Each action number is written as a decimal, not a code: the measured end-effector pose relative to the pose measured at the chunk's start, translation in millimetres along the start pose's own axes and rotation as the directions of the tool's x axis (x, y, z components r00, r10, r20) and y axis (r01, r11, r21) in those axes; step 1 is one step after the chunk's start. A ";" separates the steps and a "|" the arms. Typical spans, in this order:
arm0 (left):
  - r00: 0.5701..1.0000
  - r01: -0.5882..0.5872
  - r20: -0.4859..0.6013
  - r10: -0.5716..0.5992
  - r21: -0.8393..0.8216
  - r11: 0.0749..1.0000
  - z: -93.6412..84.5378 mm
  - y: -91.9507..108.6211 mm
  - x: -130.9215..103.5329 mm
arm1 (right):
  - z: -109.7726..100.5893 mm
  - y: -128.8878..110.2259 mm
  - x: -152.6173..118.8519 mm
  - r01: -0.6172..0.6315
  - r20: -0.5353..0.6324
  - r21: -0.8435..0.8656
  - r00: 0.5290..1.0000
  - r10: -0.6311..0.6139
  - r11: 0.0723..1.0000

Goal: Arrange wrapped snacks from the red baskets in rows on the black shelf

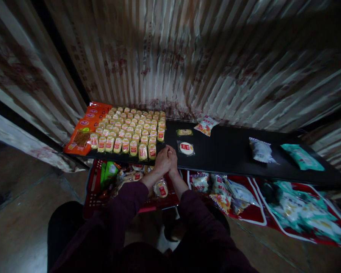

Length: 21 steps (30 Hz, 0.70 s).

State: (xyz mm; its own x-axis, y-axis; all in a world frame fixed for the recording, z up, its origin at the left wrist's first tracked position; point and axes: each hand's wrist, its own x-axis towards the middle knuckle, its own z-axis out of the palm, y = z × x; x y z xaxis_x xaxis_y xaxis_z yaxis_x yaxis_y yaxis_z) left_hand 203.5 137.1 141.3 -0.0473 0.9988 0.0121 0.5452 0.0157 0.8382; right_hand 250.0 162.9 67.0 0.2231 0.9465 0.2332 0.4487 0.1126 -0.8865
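My left hand and my right hand are pressed together at the front edge of the black shelf, fingers closed around each other. Whether anything is between them is hidden. Just left of them, rows of small yellow wrapped cakes cover the shelf. To their right lie a round white wrapped cake and, behind it, a single yellow packet on its side. An orange bag rests at the shelf's left end, partly beside the rows.
A red-and-white snack bag, a whitish bag and a teal bag lie farther right on the shelf. Below its edge, red baskets hold more packets. Pleated curtain hangs behind.
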 end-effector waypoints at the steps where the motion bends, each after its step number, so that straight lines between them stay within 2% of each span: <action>1: 1.000 0.005 0.018 -0.005 -0.005 1.000 -7.7 -2.8 -6.5 | -1.5 -0.6 -5.9 -0.002 0.003 0.002 1.000 0.002 1.000; 5: 0.997 0.002 0.078 0.001 -0.037 0.999 -32.1 -8.9 -34.6 | -11.4 -9.2 -33.2 0.024 -0.008 0.041 1.000 -0.023 0.999; 9: 0.993 -0.033 0.109 0.042 -0.077 0.996 -40.5 -14.2 -68.9 | -24.5 -21.7 -71.6 0.053 -0.030 0.053 0.998 -0.052 0.997; 12: 0.989 -0.017 0.143 0.031 -0.100 0.995 -36.6 -28.8 -93.3 | -29.4 -22.0 -101.6 0.035 0.000 0.029 0.999 -0.035 0.999; 15: 0.985 0.068 0.162 -0.053 -0.094 0.993 -26.8 -52.8 -108.3 | -25.2 -11.2 -122.0 -0.029 0.090 0.001 0.996 0.028 1.000; 21: 0.948 0.265 0.186 -0.260 -0.001 0.964 -11.1 -95.8 -106.8 | 4.4 13.2 -126.8 -0.157 0.289 -0.048 0.943 0.164 0.986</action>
State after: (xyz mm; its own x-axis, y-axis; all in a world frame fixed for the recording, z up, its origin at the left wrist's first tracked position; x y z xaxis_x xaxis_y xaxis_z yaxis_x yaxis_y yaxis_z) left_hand 147.0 28.5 65.8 -0.0309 0.9510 -0.3077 0.5121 0.2794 0.8122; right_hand 223.9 45.7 24.0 0.0346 0.9986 -0.0410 0.4492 -0.0522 -0.8919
